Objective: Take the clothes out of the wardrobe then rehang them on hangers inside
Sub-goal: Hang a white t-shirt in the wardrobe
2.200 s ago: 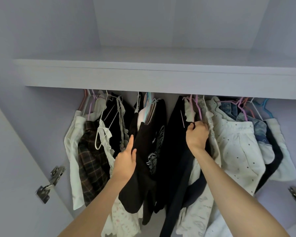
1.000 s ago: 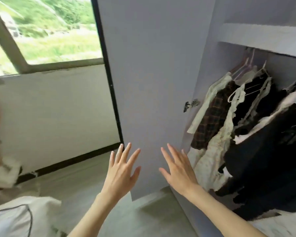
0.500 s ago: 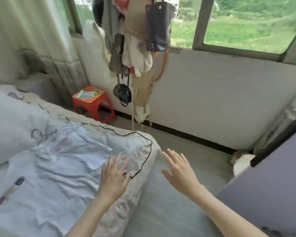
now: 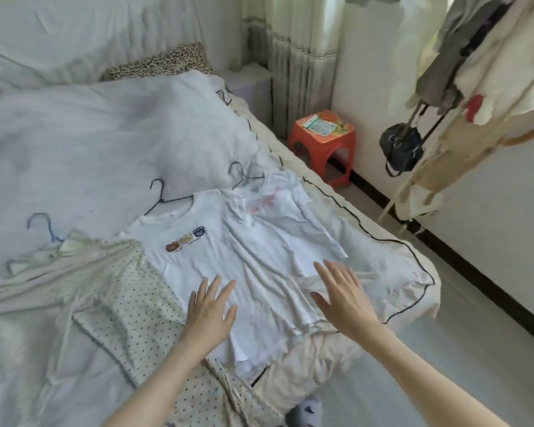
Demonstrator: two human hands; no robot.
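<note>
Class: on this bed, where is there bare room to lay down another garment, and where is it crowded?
Free: the pale blue duvet between the leopard-print pillow and the black wire hanger. Crowded: the near edge, where the white T-shirt, the polka-dot garment and both hands, left and right, sit.

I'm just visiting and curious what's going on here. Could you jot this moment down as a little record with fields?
place: bed beside a red stool
clothes laid out: white T-shirt on a black hanger; dotted garment to its left
left hand: open, fingers spread over the T-shirt
right hand: open, above the T-shirt's edge
holding anything: no
other hangers: blue hanger, grey hanger
</note>
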